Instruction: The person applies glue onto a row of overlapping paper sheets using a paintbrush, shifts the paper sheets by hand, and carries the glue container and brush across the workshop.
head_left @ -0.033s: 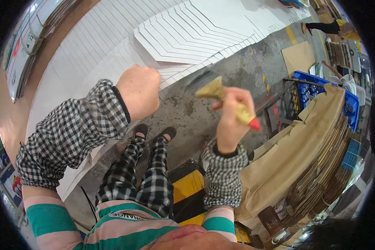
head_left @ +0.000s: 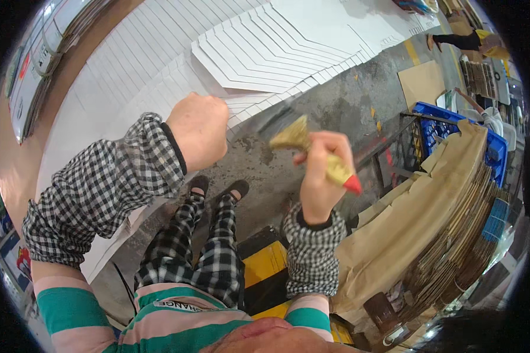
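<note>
My right hand (head_left: pixel 323 176) is closed round the yellow handle of a paintbrush (head_left: pixel 291 134). The brush has a red handle end and wide tan bristles that point left, and it is held in the air over the floor beside the sheets' edge. Curled into a fist, my left hand (head_left: pixel 199 130) is at the near edge of the white sheets (head_left: pixel 129 88). Its fingertips are hidden, so I cannot make out what they hold. Beyond both hands, an overlapping fanned stack of white cut sheets (head_left: pixel 265 47) lies with its edges in steps.
Brown cardboard (head_left: pixel 394 235) is stacked at the right, in front of a blue plastic crate (head_left: pixel 497 150). A yellow-and-black striped block (head_left: pixel 264 263) stands by my legs. Tied bundles (head_left: pixel 35 70) lie at the far left. Another person (head_left: pixel 471 42) is at the far right.
My right hand has shifted slightly left and nearer to me with the paintbrush. My left hand has hardly moved.
</note>
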The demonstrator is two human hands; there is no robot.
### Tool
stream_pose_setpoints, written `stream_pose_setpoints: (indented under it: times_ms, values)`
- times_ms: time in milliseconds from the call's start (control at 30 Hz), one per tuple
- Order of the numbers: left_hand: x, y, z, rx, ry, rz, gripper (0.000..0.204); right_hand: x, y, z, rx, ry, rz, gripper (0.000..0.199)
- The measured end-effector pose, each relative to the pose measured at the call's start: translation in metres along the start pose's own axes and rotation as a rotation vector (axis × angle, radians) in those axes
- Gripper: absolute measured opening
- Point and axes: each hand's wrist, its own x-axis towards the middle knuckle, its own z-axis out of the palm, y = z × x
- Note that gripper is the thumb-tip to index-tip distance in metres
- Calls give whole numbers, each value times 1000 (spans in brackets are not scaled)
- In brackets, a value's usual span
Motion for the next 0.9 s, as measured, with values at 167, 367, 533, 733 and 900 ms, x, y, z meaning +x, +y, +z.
stream_pose_setpoints:
  times_ms: [167, 367, 533, 733, 900]
  values:
    - [1, 2, -1, 2, -78, -7, 16, -12, 2, 0, 3, 241, 133, 13]
    - [1, 4, -1, 95, -78, -29, 9, -21, -5, 6, -34, 1, 8, 5]
    - [0, 8, -2, -31, -102, -9, 16, -17, -5, 6, -85, 186, 135, 12]
    - [1, 10, -3, -19, -91, -34, 14, -48, -2, 9, 3, 175, 56, 4]
    - [2, 10, -3, -7, -98, -11, 10, -59, -5, 16, -85, -67, 36, 3]
